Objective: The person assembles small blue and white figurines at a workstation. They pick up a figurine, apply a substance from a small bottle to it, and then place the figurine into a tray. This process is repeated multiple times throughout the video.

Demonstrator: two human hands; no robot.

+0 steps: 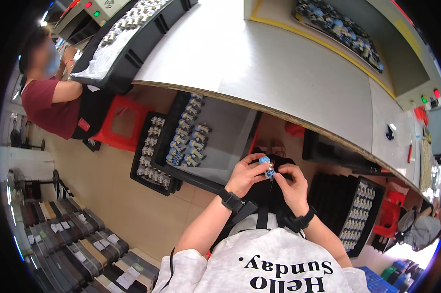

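A small figurine (269, 168) with a light-blue head and a blue-and-white body is held up over my lap. The fingers of my left hand (246, 174) pinch it around its head and side. My right hand (292, 184) has thumb and forefinger pressed together at the figurine's lower end; whether they grip it or something tiny there I cannot make out. Left of my hands stands a black tray (220, 132) with two rows of similar blue-and-white figurines (185, 134) lying at its left side.
A pale worktable (240, 63) runs across above, carrying a booth (401, 58) with a tray of blue figurines (338, 29). More figurine trays stand at left (152, 151) and right (359, 215). A person in a dark red shirt (52, 105) works at far left beside a red stool (123, 122).
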